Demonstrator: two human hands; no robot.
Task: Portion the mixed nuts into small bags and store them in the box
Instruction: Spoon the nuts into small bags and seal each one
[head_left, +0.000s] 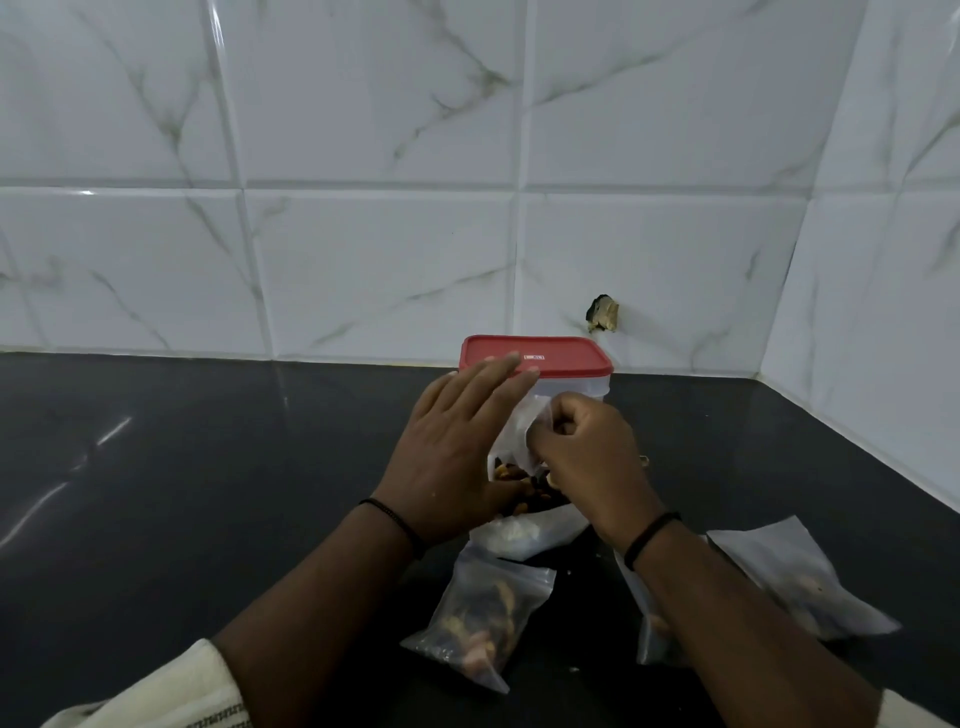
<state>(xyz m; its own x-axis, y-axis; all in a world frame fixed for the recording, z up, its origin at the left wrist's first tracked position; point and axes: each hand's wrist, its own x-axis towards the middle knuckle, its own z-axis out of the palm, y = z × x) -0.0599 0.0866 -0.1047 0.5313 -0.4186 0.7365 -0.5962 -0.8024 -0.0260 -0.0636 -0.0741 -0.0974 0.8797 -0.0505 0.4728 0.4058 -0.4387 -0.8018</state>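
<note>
1. A person is working at a dark polished countertop (156, 467) set against white marble-patterned wall tiles (363, 234), with a clear plastic box with a red lid (535, 356) standing by the wall, just behind the hands; its lid is lying on top, so it is likely waiting for the finished portions.
2. The small clear plastic bag in hand (511, 441) is standing upright between the hands, mixed nuts (524, 493) showing in its lower part; holding it upright is probably keeping the nuts from spilling while the top is handled.
3. The left hand (452, 457) is lying with fingers straight and together, flat against the bag's left side, seemingly steadying it; the thumb is hidden.
4. The right hand (587, 457) is curled tight, its fingertips pinching the bag's upper edge, apparently to close or fold it.
5. 3 more small bags are lying near the forearms: a filled clear bag of nuts (478, 623) in front, a second bag (657, 623) partly hidden under the right forearm, and a frosted bag (795, 582) to the right. None is in the box yet, so storing appears to be pending.
</note>
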